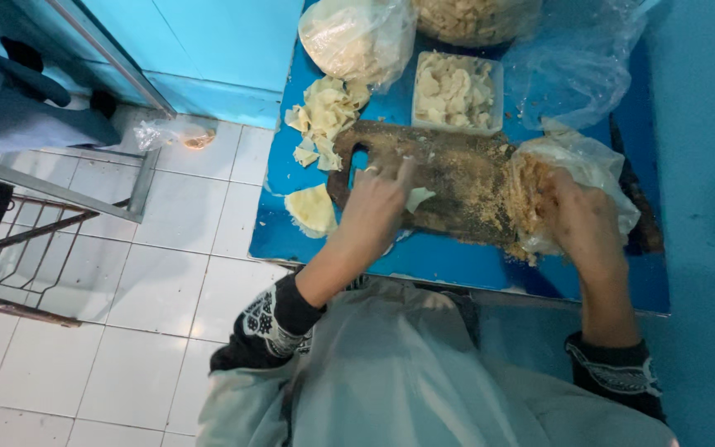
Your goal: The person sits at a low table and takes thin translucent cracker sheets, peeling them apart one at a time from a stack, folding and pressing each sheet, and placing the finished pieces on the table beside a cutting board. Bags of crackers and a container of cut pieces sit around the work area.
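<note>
- The person's left hand (378,203) lay flat on the dark wooden board (448,178), fingers spread wide and gripping nothing, with a pale dough piece (418,198) just at its fingertips, toward three o'clock.
- The right hand (581,219) reached into the mouth of a clear plastic bag (593,165) at the board's three o'clock end; its fingers were buried among brown crumbs (531,194), so I could not tell how far they were closed.
- Crumbs dusted most of the board's surface.
- A folded pale dough piece (312,209) lay on the blue table (457,261) at nine o'clock from the left hand, just off the board's edge.
- A loose heap of dough sheets (324,112) sat at eleven o'clock from the board, touching its handle end.
- A white rectangular tray (457,91) of dough pieces stood at twelve o'clock, against the board's far edge.
- Beyond it were a tied bag of pale pieces (353,37) and a round bowl (477,18) filled with more.
- White floor tiles (159,273) and a metal frame (35,199) lay well off at nine o'clock.
</note>
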